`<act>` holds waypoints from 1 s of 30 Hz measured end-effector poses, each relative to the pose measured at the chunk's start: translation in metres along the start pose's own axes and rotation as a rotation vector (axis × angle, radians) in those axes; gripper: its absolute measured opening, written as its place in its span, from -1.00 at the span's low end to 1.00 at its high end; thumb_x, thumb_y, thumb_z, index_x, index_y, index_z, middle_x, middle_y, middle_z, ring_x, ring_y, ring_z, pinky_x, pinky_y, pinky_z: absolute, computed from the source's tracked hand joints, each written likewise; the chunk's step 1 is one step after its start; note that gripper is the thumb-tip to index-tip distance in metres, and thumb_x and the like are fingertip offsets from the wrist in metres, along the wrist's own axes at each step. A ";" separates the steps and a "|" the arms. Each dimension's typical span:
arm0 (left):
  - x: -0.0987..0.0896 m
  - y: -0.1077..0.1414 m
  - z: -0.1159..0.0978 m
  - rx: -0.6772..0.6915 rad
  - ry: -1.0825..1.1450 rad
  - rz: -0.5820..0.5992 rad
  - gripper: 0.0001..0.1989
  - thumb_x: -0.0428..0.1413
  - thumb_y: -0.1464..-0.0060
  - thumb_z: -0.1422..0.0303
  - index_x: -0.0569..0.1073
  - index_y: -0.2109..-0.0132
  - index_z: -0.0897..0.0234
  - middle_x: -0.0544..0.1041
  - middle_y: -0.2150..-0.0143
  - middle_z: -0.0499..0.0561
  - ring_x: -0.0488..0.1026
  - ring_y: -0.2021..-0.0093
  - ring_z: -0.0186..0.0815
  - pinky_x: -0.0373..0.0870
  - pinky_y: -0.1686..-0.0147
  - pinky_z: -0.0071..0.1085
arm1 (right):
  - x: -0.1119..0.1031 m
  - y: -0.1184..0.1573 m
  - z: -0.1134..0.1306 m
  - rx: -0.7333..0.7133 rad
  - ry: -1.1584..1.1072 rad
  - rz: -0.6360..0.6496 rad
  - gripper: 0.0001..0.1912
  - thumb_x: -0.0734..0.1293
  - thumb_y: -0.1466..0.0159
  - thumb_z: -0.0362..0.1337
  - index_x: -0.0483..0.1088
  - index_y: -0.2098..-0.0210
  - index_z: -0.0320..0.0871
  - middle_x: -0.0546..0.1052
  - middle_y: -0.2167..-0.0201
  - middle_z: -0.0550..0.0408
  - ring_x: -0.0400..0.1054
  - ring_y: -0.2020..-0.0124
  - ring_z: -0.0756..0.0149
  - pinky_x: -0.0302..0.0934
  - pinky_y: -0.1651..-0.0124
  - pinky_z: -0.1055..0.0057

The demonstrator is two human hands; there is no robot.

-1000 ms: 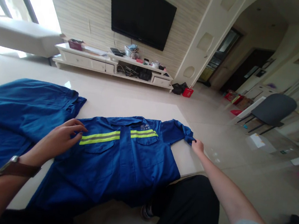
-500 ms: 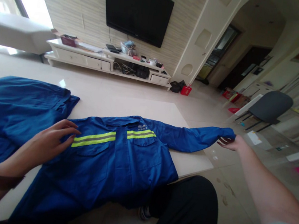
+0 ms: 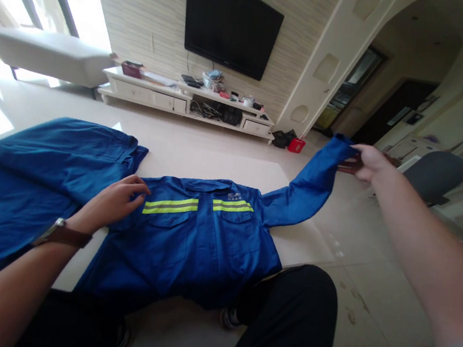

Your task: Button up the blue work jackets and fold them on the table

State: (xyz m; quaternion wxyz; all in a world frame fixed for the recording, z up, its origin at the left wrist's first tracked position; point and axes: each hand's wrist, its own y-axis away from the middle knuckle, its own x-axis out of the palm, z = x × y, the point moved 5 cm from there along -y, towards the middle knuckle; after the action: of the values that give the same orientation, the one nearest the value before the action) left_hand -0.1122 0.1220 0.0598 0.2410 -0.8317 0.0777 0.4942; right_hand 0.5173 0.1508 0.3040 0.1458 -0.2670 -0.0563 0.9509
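Note:
A blue work jacket (image 3: 200, 243) with yellow-green and grey reflective stripes lies front up on a low white table, collar away from me. My right hand (image 3: 367, 163) grips the cuff of its right-hand sleeve (image 3: 313, 187), which is lifted off the table. Over the jacket's left shoulder is my left hand (image 3: 119, 200), fingers loosely curved and thumb apart from them, nothing visible in it. Whether its fingertips touch the cloth I cannot tell. The jacket's other sleeve is mostly hidden by that hand and arm.
Another blue garment (image 3: 45, 166) lies folded on the left of the white table (image 3: 257, 172). My knee (image 3: 304, 297) is at the table's near edge. Beyond stand a white TV cabinet (image 3: 139, 93), a grey bench (image 3: 54, 56) and a grey chair (image 3: 438, 172).
My right hand has raised the sleeve cuff up and slightly left, bending the sleeve upward. My left hand stays by the shoulder, its fingers more curled. The camera view has shifted left.

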 end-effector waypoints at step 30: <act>0.059 0.044 -0.005 -0.252 0.304 0.565 -0.62 0.38 0.29 0.35 0.63 0.20 0.18 0.58 0.25 0.04 0.49 0.29 -0.15 0.39 0.26 -0.33 | 0.238 0.167 -0.179 -0.234 0.793 0.966 -0.26 0.35 -0.24 0.00 0.26 -0.36 -0.06 0.16 -0.44 -0.13 0.03 -0.44 -0.15 -0.05 -0.45 -0.03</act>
State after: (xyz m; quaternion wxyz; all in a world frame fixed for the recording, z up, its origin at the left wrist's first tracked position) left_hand -0.0949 0.0874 -0.0035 -0.0245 -0.8648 0.2782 0.4173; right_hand 0.3757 0.0706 0.0035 -0.3202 -0.6083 0.0252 0.7258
